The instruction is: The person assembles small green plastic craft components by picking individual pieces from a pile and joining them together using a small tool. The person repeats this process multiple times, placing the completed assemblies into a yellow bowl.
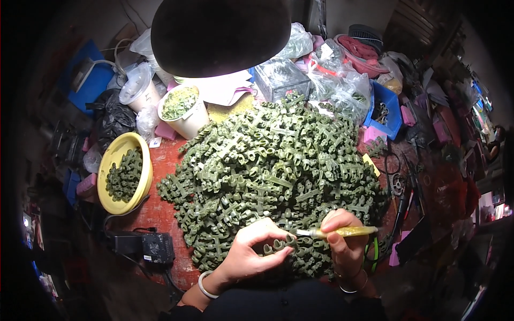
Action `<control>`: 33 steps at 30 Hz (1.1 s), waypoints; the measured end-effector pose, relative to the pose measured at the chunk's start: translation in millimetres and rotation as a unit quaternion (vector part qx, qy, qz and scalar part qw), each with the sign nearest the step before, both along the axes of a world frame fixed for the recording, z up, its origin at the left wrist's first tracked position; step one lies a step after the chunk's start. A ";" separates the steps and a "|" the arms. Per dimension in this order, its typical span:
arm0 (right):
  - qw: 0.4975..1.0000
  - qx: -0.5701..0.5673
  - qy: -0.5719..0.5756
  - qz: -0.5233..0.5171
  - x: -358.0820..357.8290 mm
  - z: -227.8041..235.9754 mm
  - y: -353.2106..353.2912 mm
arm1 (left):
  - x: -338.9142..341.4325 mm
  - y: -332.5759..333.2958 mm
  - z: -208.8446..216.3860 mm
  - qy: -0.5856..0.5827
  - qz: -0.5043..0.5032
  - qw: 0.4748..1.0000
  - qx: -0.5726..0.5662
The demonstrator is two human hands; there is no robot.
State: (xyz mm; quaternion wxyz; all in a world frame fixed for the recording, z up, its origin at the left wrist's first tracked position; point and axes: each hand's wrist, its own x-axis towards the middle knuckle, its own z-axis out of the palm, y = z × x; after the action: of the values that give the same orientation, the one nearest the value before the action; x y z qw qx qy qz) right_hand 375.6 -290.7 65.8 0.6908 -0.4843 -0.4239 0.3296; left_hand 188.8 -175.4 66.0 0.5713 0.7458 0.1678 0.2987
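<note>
Pinched between the thumb and fingers of my left hand [247,250] is a small dark green moulded piece [277,246] with a row of stubby, hollow-looking knobs. My right hand [347,247] grips a hand tool with a translucent yellow handle [356,231], held almost level. Its thin pale tip points left and meets or nearly meets the green piece; the exact contact is too small to tell. Both hands are over the near edge of a large heap of similar green pieces [267,160], which spreads across the red worktop [163,214].
A yellow basin [103,184] with more green pieces stands left. Behind are a white bucket [191,120], a clear box [281,80] and plastic bags [342,91]. A blue bin [394,115] sits back right, a black power adapter [158,247] front left. A dark rounded shape [219,37] hangs overhead.
</note>
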 end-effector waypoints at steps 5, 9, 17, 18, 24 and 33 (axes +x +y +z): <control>0.995 -0.022 -0.091 -0.038 -3.7 1.8 1.3 | -2.8 -1.1 -0.8 0.033 0.016 0.999 -0.008; 0.994 0.024 -0.109 -0.005 -3.0 5.9 -1.7 | -2.2 -1.3 -0.2 0.030 0.018 0.999 -0.011; 0.953 0.085 -0.290 -0.013 -11.4 7.1 6.6 | -1.1 -5.3 -3.5 0.063 0.037 0.997 0.031; 0.953 0.089 -0.289 -0.020 -11.3 8.5 6.9 | 0.3 -5.4 -1.6 0.057 0.044 0.997 0.033; 0.966 0.054 -0.250 0.032 -11.4 6.8 5.4 | -1.4 -4.3 -4.6 0.055 0.046 0.997 0.032; 0.961 0.058 -0.264 0.048 -7.3 10.4 4.4 | -3.9 -3.0 -1.2 0.062 0.030 0.998 -0.011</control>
State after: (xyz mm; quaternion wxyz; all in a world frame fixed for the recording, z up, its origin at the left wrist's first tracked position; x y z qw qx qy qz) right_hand 368.3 -286.3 76.2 0.5644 -0.4922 -0.6326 0.1974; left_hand 185.0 -178.3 64.8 0.5584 0.7513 0.2286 0.2675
